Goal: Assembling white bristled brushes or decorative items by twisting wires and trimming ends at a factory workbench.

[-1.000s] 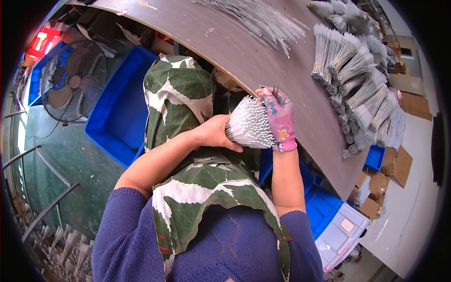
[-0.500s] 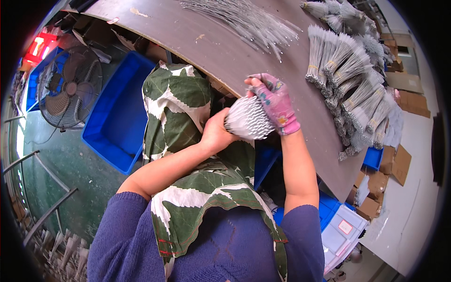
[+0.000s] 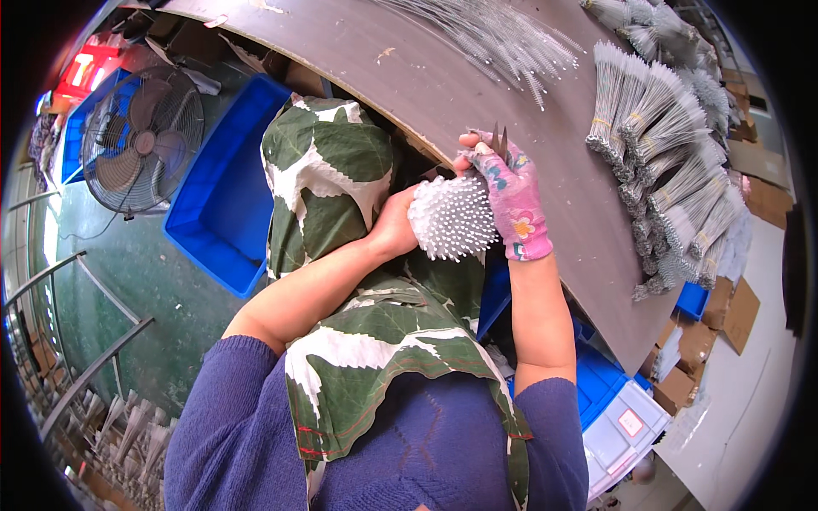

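A thick bundle of thin wire tube brushes is gripped in my bare left hand, over my lap by the table edge. Its white tips face up toward me, packed in a rounded cluster. My right hand, in a pink flowered glove with bare fingertips, is closed beside the bundle. Two dark pointed blades of small scissors stick up out of it; their handles are hidden in the palm. The gloved hand's near side touches or nearly touches the tips.
Loose wire brushes lie across the far part of the brown table. Tied brush bundles are piled at its right. Left of me are a blue bin, a standing fan and a metal rack. A lidded box stands lower right.
The bundle has tilted so that its tips now face up more squarely. Scissor blades now show above my right hand, which has turned. The view has shifted slightly.
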{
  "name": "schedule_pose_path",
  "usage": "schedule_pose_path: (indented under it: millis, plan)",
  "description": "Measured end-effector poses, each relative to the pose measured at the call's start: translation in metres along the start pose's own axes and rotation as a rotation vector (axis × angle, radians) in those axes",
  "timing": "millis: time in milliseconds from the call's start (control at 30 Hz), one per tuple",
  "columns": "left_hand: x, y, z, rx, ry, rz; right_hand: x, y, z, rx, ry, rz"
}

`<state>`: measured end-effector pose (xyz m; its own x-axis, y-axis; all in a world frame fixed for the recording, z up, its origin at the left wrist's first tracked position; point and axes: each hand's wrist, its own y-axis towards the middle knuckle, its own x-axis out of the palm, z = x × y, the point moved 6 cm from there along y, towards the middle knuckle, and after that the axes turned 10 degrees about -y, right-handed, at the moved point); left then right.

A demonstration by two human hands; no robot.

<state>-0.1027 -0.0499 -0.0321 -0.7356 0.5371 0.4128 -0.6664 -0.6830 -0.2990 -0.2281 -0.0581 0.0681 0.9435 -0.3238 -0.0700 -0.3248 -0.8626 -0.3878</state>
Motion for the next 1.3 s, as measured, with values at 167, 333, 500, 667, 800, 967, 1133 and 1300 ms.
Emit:
schedule_pose_path:
  millis: [167, 333, 500, 667, 800, 967, 1133, 1300]
  plan:
    - [-0.003, -0.002, -0.002, -0.018, -0.053, 0.016, -0.001, -0.004, 0.001, -0.055, -0.013, -0.001]
    - [-0.002, -0.005, 0.000, 0.088, 0.089, -0.026, -0.005, -0.009, -0.005, -0.161, -0.005, 0.039]
    - [-0.013, 0.002, -0.020, 0.094, -0.186, 0.035, -0.019, -0.019, -0.027, -0.317, -0.154, 0.207]
    - [-0.011, 0.003, -0.024, 0.113, -0.269, -0.009, -0.049, -0.034, -0.022, -0.209, -0.295, 0.132]
    - [-0.009, 0.002, -0.023, 0.074, -0.298, -0.014, -0.058, -0.058, -0.014, 0.023, -0.083, -0.131]
    - [-0.010, -0.001, -0.019, 0.072, -0.180, 0.006, -0.065, -0.079, -0.018, 0.207, -0.450, -0.120]
    - [-0.009, -0.002, -0.013, 0.135, -0.055, -0.042, -0.065, -0.077, -0.024, 0.129, -0.658, -0.210]
    - [-0.008, 0.001, -0.020, 0.104, -0.060, -0.060, -0.054, -0.067, -0.045, 0.024, -1.050, -0.284]
